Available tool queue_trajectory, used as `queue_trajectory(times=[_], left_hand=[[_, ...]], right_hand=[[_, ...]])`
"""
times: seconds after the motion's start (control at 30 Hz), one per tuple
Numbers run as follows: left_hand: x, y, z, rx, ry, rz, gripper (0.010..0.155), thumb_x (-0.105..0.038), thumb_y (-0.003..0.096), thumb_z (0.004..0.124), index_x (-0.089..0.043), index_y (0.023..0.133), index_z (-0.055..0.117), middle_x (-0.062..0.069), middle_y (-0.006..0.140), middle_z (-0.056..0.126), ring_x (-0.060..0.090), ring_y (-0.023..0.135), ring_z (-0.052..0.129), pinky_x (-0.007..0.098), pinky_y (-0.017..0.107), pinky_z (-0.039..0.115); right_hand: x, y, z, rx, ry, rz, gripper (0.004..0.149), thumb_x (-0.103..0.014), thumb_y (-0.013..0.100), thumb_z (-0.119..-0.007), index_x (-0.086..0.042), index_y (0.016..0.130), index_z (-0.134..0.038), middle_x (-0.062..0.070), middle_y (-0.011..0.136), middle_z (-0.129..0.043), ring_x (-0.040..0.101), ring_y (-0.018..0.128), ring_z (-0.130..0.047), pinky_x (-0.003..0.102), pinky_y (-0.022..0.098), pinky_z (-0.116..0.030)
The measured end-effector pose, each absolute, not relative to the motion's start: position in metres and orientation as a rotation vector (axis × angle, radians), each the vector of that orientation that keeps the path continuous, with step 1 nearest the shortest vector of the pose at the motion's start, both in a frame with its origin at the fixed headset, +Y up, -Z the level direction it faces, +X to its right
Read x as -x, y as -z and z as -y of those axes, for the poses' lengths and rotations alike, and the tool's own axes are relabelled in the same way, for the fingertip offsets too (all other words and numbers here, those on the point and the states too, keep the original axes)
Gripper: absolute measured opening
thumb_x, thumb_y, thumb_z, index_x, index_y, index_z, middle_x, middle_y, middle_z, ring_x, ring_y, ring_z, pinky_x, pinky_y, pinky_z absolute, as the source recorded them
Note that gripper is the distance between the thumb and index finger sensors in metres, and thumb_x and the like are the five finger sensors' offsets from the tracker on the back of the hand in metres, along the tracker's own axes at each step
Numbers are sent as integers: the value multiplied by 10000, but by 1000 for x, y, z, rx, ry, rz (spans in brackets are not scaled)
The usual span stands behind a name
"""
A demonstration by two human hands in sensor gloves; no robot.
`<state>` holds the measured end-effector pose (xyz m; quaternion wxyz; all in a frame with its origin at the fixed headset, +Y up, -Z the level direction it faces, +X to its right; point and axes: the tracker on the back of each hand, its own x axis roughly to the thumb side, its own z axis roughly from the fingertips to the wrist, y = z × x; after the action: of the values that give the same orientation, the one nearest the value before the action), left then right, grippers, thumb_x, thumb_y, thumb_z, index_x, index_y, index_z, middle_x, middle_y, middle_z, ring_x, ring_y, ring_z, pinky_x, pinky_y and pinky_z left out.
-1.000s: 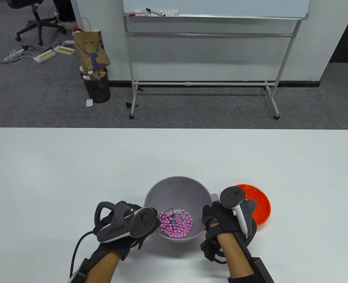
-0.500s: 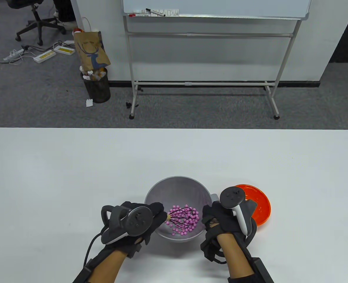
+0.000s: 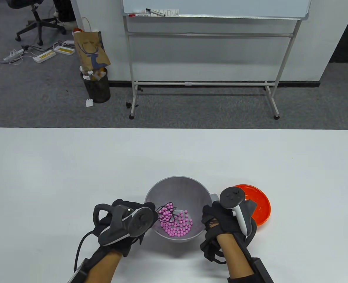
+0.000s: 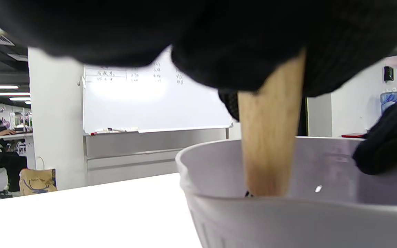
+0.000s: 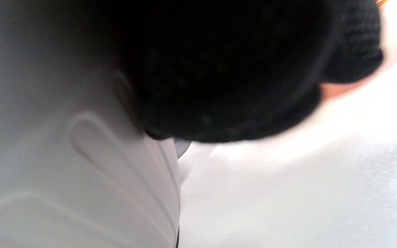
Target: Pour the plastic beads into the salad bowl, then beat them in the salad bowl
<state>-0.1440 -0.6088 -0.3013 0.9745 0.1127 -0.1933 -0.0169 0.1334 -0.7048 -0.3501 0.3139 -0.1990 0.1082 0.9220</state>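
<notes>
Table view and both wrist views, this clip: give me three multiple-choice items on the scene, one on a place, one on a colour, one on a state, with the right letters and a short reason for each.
1. Where does the flat orange plastic dish lie?
A. right of the grey plastic salad bowl
B. left of the bowl
C. inside the bowl

2. What colour are the small round plastic beads?
A. green
B. pink
C. white

3. What is the left hand doing?
A. lying flat on the white table
B. gripping the wooden handle of the black wire whisk
C. holding the dish

Key: 1 A, the dish shows beyond the right hand, which sits at the bowl's right rim. 2 B, pink beads heap in the bowl's bottom. 3 B, the left wrist view shows the handle coming out of the glove into the bowl.
</notes>
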Motion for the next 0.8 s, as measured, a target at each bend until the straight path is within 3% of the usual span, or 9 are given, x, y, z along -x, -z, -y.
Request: queue_trajectory(times=[0.23, 0.53, 0.8], left_hand=[[143, 301, 611, -64, -234, 437, 404, -564, 412, 911, -288, 692, 1007, -101, 129, 1025, 98, 71, 976, 353, 269, 907], [139, 309, 634, -305, -184, 372, 438, -595, 410, 880, -318, 737, 971, -116, 165, 1034, 100, 96, 991, 363, 281, 906], [148, 313, 631, -293, -72, 321, 422, -582, 402, 897, -344, 744, 965, -107, 159, 1033, 112, 97, 990, 372, 287, 903]], right_hand=[[-133, 350, 705, 527, -2431, -284, 547, -465, 482, -777, -43, 823, -840, 64, 385, -1045, 132, 33, -1044, 355, 201, -881], [-133, 350, 705, 527, -2431, -282, 548, -466, 482, -776, -43, 824, -840, 62, 386, -1045, 132, 34, -1044, 355, 202, -881], [-133, 350, 705, 526, -2430, -283, 548, -466, 482, -776, -43, 825, -839, 62, 385, -1045, 133, 34, -1044, 354, 202, -881]])
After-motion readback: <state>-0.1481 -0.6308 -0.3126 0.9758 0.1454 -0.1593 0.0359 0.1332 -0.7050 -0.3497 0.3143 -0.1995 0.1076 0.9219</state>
